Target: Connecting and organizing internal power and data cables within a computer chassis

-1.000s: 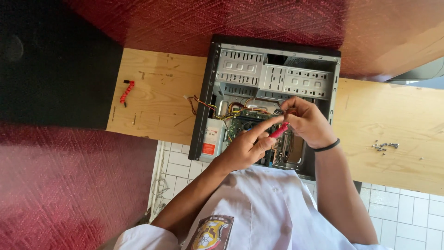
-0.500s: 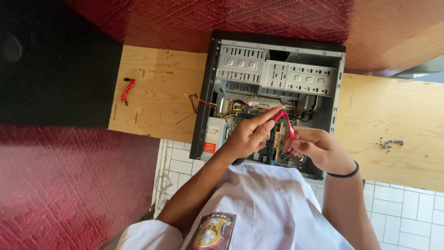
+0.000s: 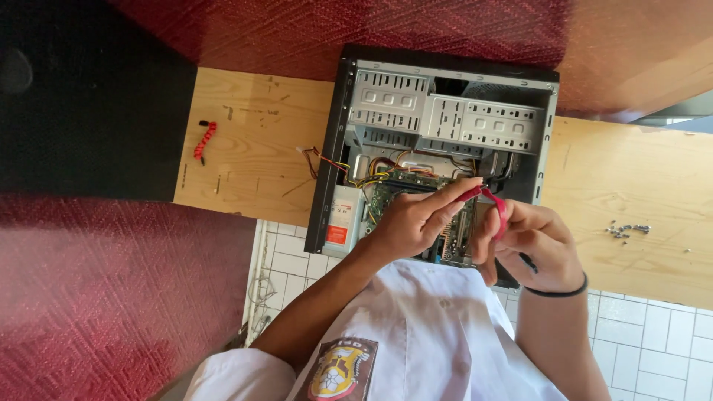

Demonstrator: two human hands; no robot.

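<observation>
Holding a flat red cable between both hands over an open computer case.

Left hand pinches one end of the cable between thumb and forefinger, just above the green circuit board; right hand (a dark band at its wrist) curls closed around the other part, so the cable bends in a short loop between them. The case lies on a wooden bench. A coiled red cable rests well apart to the left, and small screws lie scattered to the right.
</observation>
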